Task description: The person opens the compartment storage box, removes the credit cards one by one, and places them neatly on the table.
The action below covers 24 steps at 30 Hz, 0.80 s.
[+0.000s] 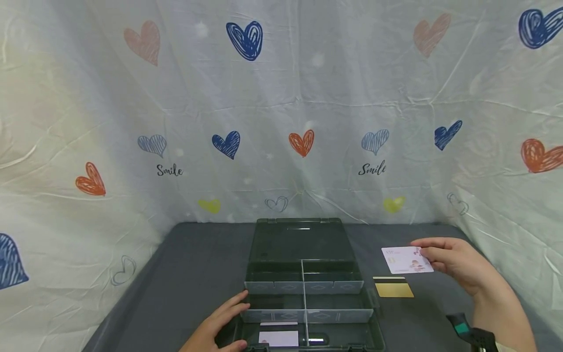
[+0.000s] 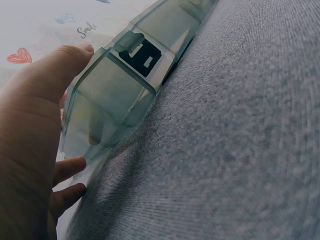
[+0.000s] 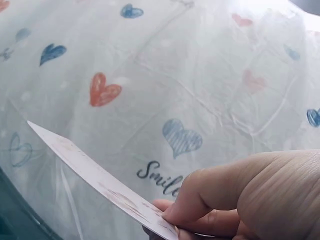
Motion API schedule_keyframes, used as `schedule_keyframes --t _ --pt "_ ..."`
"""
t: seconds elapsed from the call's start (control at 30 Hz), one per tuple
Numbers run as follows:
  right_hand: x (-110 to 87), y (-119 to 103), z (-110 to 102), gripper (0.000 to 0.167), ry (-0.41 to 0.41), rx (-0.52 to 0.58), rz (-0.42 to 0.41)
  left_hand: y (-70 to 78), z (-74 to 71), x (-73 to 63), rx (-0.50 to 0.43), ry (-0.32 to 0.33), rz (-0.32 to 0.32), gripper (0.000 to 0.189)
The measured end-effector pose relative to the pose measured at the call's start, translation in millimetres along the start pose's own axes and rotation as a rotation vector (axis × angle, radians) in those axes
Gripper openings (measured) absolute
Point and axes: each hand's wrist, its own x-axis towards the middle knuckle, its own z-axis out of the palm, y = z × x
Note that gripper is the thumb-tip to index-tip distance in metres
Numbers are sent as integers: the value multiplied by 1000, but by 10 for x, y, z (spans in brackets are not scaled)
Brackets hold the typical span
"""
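While the right hand (image 1: 459,263) pinches one card (image 1: 403,260), one box (image 1: 301,244) lies open.

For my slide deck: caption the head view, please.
Right hand pinches a pale VIP card; left hand touches an open, divided box.

A grey cloth-covered table (image 1: 211,264) bears an open green-tinted divided plastic box (image 1: 325,287); a gold magnetic-stripe card (image 1: 394,290) lies flat just beside it.

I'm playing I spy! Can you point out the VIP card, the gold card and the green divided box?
VIP card (image 1: 403,260), head view: middle of its printed face.
Gold card (image 1: 394,290), head view: gold area below its dark stripe.
Green divided box (image 1: 336,301), head view: bare floor of its middle-right compartment.
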Motion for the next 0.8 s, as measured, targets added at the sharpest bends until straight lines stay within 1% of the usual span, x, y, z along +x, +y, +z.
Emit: schedule_keyframes --t 0.07,0.13,0.2,0.37,0.43,0.63,0.8 --pt "16 35 -24 27 28 -3 31 0 -1 0 -7 0 -12 64" --pt "33 77 -46 30 51 -10 58 0 -3 -1 -10 -1 -11 64" --pt "54 125 -67 33 76 -22 85 -3 -4 -2 -2 -5 10 64" --pt "118 260 -130 41 140 -107 147 -6 -4 3 21 -9 21 64" --pt "147 318 -166 44 166 -136 174 -10 0 4 27 -6 9 64" --pt "220 500 -286 47 253 -188 252 -20 2 1 23 -6 14 64" --pt "243 623 -372 49 301 -192 300 -11 -8 7 21 -9 20 64"
